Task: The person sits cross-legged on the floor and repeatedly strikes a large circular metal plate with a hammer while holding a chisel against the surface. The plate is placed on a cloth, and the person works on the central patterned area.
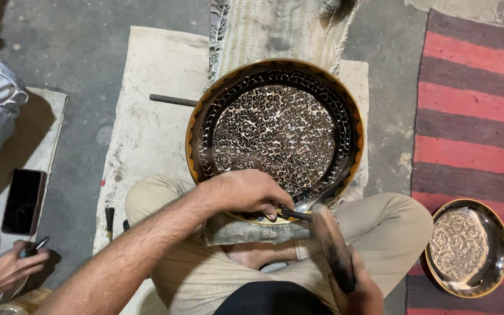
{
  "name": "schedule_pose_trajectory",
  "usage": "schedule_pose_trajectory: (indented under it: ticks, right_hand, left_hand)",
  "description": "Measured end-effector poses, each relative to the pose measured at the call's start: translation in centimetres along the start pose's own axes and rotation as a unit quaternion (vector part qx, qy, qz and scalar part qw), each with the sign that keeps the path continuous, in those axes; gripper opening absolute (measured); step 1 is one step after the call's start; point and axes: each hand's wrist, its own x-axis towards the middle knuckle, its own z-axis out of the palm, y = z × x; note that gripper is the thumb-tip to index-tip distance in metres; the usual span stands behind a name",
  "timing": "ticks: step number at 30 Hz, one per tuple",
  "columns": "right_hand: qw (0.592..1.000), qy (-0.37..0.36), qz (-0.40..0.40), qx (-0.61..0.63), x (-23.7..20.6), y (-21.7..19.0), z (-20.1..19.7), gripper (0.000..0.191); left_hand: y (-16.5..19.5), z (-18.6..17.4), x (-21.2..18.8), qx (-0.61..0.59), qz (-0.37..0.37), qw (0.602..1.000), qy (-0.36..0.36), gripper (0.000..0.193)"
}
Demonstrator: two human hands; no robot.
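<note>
Hands at engraved plate rim, left gripping chisel, right gripping hammer

Hammer blurred; chisel tip hidden.

Open passage: bare concrete floor between engraved tray and striped rug. Obstructions: metal rod (left of tray), smaller bowl on rug's near edge.

The only screen is a phone, a dark rectangle with a thin reddish edge and a blank black face, lying flat on a pale cloth well to the left of the big patterned metal tray; no packages, labels or signs show.
</note>
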Motion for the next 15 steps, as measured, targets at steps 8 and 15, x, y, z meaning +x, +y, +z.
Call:
schedule_pose_trajectory:
  ticks: [8, 15]
  right_hand:
    - [0.985, 0.053, -0.122, 0.114, 0.3, -1.2, 0.6, 0.081]
    - [0.995, -0.002, -0.049, 0.089, 0.7, 0.8, 1.1, 0.082]
  left_hand:
    - [-0.5, 0.1, -0.7, -0.017, 0.019, 0.999, 0.030, 0.039]
    - [-0.5, 0.3, -1.0, -0.011, -0.007, 0.999, 0.041, 0.036]
